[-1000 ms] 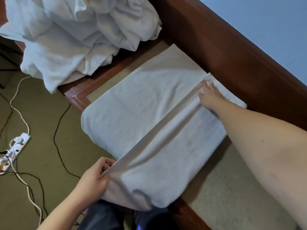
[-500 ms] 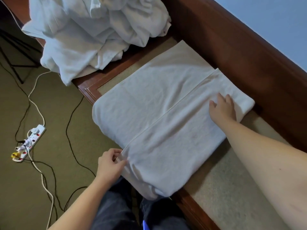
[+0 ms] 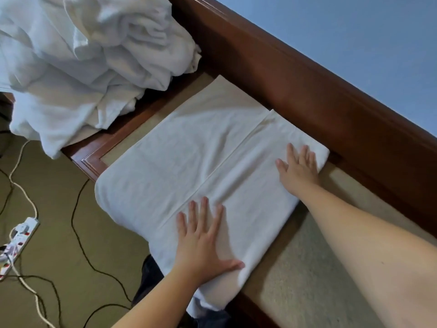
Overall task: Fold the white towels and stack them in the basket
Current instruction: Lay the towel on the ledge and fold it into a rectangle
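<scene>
Head view: towel (image 3: 189, 166), part-folded, spread across table (image 3: 307, 275) near its left corner, overhanging front edge. Left hand (image 3: 203, 242) and right hand (image 3: 299, 168) flat, fingers straight, gripping nothing, pressing folded flap to set crease. Unfolded pile (image 3: 89, 60) at far-left corner.

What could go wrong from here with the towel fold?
1. The folded towel overhangs the table's wooden edge toward the floor; when the left hand and right hand lift, it may slide off.
2. The unfolded pile also droops over the edge and could drop onto the power strip.
</scene>
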